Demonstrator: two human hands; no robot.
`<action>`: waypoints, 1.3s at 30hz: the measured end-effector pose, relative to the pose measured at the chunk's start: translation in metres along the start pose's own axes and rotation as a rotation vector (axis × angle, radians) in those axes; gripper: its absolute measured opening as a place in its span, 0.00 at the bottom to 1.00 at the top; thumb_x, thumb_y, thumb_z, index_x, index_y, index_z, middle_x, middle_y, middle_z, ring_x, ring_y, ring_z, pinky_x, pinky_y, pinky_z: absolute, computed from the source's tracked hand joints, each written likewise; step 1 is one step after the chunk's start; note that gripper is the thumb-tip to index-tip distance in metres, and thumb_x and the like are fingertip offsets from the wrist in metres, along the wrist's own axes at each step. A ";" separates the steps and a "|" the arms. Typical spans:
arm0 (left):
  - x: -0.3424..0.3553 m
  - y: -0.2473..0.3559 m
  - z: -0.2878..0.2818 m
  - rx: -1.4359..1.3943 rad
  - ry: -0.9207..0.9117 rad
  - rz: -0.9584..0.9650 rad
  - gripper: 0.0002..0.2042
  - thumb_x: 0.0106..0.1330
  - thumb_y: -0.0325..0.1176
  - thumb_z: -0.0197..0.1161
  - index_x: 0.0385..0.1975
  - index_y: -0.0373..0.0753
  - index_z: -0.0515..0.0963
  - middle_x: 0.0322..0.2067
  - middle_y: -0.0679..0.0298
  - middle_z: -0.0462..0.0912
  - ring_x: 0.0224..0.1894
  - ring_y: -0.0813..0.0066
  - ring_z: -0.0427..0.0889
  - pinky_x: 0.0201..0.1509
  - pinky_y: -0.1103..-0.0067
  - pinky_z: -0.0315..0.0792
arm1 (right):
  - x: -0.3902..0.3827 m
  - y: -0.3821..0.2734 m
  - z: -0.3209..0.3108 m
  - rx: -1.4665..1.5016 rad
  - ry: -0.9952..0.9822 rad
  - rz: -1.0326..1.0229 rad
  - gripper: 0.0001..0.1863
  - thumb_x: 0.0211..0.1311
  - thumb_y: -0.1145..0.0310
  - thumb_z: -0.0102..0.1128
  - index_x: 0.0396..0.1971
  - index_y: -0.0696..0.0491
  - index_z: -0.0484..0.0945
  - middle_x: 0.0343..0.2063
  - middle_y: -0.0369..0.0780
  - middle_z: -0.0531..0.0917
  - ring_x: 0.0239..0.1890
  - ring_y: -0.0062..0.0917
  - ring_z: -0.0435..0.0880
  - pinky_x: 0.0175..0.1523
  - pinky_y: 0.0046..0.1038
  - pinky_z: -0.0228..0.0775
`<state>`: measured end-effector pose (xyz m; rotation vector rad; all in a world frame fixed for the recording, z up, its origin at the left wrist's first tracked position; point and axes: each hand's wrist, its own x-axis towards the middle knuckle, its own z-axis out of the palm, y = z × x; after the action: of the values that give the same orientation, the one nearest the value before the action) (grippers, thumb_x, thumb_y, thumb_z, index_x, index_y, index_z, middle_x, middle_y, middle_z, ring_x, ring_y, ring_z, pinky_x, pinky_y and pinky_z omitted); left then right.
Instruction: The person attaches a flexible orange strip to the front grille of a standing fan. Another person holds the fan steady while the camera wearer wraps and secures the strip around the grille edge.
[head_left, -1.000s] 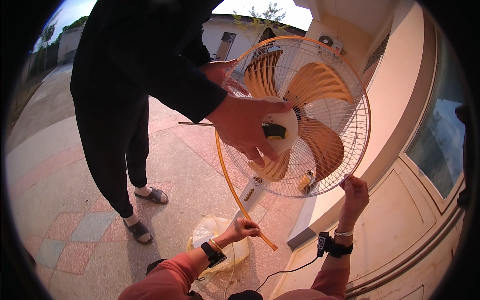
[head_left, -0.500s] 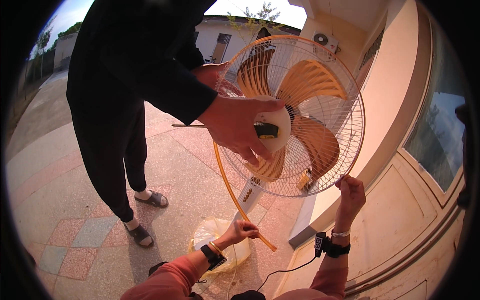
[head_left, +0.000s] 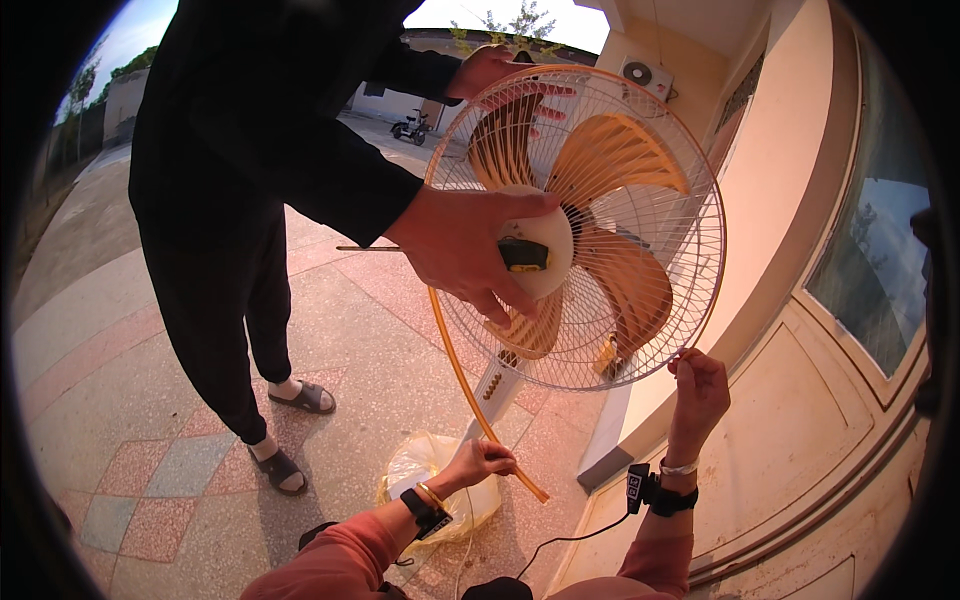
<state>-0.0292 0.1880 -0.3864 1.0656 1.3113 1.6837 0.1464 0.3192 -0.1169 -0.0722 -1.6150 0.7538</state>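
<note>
A fan guard (head_left: pixel 640 215) of white wire, with orange blades (head_left: pixel 618 160) behind it, stands upright in front of me. An orange trim strip (head_left: pixel 449 345) runs round its top edge and hangs loose at the left. My left hand (head_left: pixel 480 463) pinches that strip near its free end. At the guard's lower right rim my right hand (head_left: pixel 698 388) is closed, thumb and fingers pressed on the edge. Another person's hand (head_left: pixel 460 245) spreads over the pale centre disc (head_left: pixel 553 225) and holds a screwdriver (head_left: pixel 525 254); their other hand (head_left: pixel 490 75) touches the guard's top left.
A white fan stand (head_left: pixel 492 390) slopes down below the guard. Behind my left hand lies a translucent plastic bag (head_left: pixel 425 458) on the tiled floor. A wall and door (head_left: pixel 790 440) rise close on the right. The other person's sandalled feet (head_left: pixel 300 397) are at left.
The other person's far hand has moved up and right along the guard to its top, fingers spread. The guard has shifted slightly left. My hands have hardly moved.
</note>
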 end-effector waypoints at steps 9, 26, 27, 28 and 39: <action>-0.004 0.008 -0.001 -0.025 0.015 -0.037 0.05 0.63 0.26 0.62 0.33 0.30 0.81 0.31 0.60 0.85 0.35 0.75 0.84 0.42 0.81 0.79 | -0.003 0.002 -0.001 0.026 -0.032 -0.033 0.05 0.59 0.84 0.53 0.33 0.61 0.71 0.36 0.45 0.80 0.35 0.22 0.80 0.42 0.22 0.77; -0.008 0.011 0.000 0.011 0.024 -0.047 0.06 0.63 0.26 0.62 0.33 0.30 0.81 0.31 0.60 0.84 0.35 0.74 0.84 0.43 0.80 0.79 | -0.005 0.002 0.001 -0.026 0.029 -0.034 0.05 0.58 0.84 0.55 0.34 0.62 0.72 0.36 0.44 0.80 0.35 0.23 0.80 0.43 0.23 0.78; -0.008 0.010 0.001 0.021 0.027 -0.073 0.06 0.62 0.27 0.63 0.33 0.30 0.81 0.31 0.60 0.84 0.35 0.75 0.84 0.42 0.81 0.79 | -0.005 0.003 0.001 -0.028 0.026 -0.038 0.05 0.58 0.84 0.55 0.34 0.62 0.72 0.35 0.44 0.80 0.35 0.23 0.80 0.43 0.23 0.78; -0.007 0.010 0.001 0.018 0.031 -0.039 0.06 0.62 0.27 0.63 0.33 0.30 0.81 0.30 0.60 0.84 0.34 0.75 0.84 0.41 0.81 0.79 | -0.005 0.003 0.001 -0.026 0.031 -0.033 0.05 0.58 0.84 0.55 0.35 0.62 0.72 0.35 0.44 0.80 0.35 0.22 0.80 0.43 0.23 0.77; -0.005 0.010 0.001 -0.009 0.035 -0.034 0.06 0.62 0.27 0.63 0.33 0.30 0.81 0.29 0.60 0.84 0.32 0.77 0.84 0.39 0.82 0.79 | -0.005 0.003 0.006 -0.080 0.060 -0.019 0.04 0.61 0.80 0.55 0.35 0.62 0.73 0.34 0.42 0.82 0.33 0.22 0.81 0.41 0.23 0.77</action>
<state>-0.0265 0.1814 -0.3770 1.0070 1.3357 1.6887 0.1412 0.3170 -0.1231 -0.1356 -1.5866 0.6668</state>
